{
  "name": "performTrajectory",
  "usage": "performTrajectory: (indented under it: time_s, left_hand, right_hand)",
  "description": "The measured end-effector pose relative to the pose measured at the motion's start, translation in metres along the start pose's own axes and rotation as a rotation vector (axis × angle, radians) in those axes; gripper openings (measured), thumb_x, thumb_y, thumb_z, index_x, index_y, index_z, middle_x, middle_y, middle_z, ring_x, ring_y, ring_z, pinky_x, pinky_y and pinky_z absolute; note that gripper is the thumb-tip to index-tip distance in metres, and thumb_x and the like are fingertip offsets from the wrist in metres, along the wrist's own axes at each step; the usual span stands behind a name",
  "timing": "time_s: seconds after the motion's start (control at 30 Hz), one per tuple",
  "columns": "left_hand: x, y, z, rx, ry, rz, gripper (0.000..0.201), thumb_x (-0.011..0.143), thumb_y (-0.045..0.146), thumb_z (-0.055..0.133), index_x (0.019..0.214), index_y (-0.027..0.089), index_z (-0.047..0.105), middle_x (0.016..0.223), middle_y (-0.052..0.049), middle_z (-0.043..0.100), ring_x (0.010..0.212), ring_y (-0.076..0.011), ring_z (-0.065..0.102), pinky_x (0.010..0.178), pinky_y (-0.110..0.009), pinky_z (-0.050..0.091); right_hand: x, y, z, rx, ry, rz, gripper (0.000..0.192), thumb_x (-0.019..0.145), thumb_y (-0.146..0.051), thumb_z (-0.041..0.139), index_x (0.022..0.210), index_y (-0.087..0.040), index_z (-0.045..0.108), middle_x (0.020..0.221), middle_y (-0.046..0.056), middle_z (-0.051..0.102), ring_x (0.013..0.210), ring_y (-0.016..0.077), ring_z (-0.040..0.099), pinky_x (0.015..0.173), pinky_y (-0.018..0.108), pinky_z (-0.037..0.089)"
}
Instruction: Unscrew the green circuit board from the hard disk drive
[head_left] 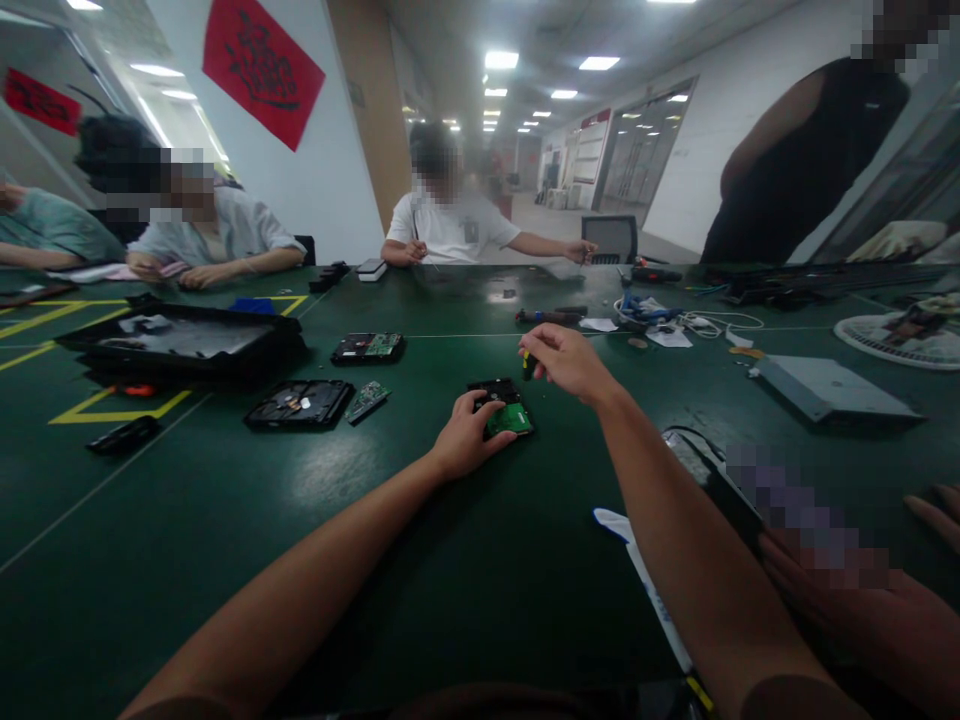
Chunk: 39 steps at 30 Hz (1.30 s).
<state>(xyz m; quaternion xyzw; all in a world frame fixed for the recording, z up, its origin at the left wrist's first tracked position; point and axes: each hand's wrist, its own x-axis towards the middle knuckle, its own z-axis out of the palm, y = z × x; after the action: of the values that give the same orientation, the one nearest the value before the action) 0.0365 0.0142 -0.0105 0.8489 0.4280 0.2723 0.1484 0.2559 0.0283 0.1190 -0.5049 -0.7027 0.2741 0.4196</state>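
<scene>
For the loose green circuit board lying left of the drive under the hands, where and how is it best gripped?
Probably by its two long edges, coming from above. The loose green circuit board lies flat and slanted on the green table, beside the opened drive case, so its faces offer no hold; fingers would pinch across the narrow width, near the end farther from the case.

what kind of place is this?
Probably an electronics teardown or repair workshop. A long green table carries opened hard drives and loose circuit boards; the left hand steadies a drive while the right hand holds a screwdriver. Other people sit along the table.
</scene>
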Motion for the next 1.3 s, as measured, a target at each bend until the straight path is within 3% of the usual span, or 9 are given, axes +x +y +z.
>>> performTrajectory:
  time_s: [0.17,0.4,0.6,0.9,1.1,1.3]
  left_hand:
    - [0.000,0.000,0.000,0.004,0.013,0.007,0.059,0.089,0.058,0.070,0.138,0.027,0.061,0.150,-0.013,0.041,0.145,-0.0373,0.038,0.119,-0.056,0.038]
    - [0.000,0.000,-0.002,0.010,-0.007,0.002,0.060,0.090,0.060,0.068,0.140,0.027,0.060,0.152,-0.013,0.039,0.145,-0.0381,0.037,0.118,-0.057,0.040]
    - [0.000,-0.001,0.000,0.016,0.005,0.007,0.060,0.090,0.059,0.069,0.140,0.027,0.060,0.152,-0.014,0.040,0.145,-0.0384,0.037,0.118,-0.058,0.039]
    - [0.000,0.000,-0.001,0.005,-0.003,0.003,0.061,0.090,0.060,0.068,0.140,0.026,0.060,0.151,-0.014,0.040,0.145,-0.0383,0.037,0.118,-0.057,0.040]
    - [0.000,0.001,-0.001,0.003,0.000,0.000,0.060,0.090,0.058,0.069,0.140,0.026,0.060,0.151,-0.014,0.040,0.145,-0.0379,0.038,0.117,-0.057,0.041]
    - [0.000,0.003,-0.003,0.001,0.004,0.003,0.059,0.090,0.058,0.070,0.139,0.027,0.060,0.151,-0.013,0.041,0.146,-0.0379,0.038,0.118,-0.057,0.041]
  right_hand:
    - [0.003,0.002,-0.001,0.036,-0.023,0.045,0.031,0.101,-0.037,0.048,0.110,-0.020,0.072,0.071,0.002,0.069,0.058,0.0140,0.064,0.052,0.023,0.047]
    - [-0.003,-0.008,-0.003,-0.081,0.021,0.006,0.026,0.094,-0.043,0.062,0.089,-0.019,0.068,0.076,0.003,0.069,0.064,0.0146,0.062,0.057,0.025,0.046]
    - [-0.004,-0.009,-0.002,-0.029,-0.023,-0.009,0.022,0.095,-0.039,0.060,0.094,-0.019,0.068,0.085,0.004,0.072,0.059,0.0118,0.061,0.055,0.024,0.046]
    - [0.000,-0.002,-0.004,0.015,-0.040,0.032,0.027,0.098,-0.036,0.052,0.105,-0.020,0.073,0.076,0.003,0.069,0.061,0.0143,0.062,0.052,0.024,0.046]
    - [-0.002,-0.005,-0.004,-0.078,0.049,0.008,0.027,0.093,-0.044,0.062,0.088,-0.019,0.069,0.075,0.003,0.069,0.062,0.0144,0.061,0.058,0.026,0.046]
    - [-0.001,-0.004,-0.002,-0.025,0.009,-0.030,0.026,0.096,-0.044,0.059,0.094,-0.020,0.069,0.087,0.003,0.073,0.057,0.0115,0.060,0.056,0.024,0.046]
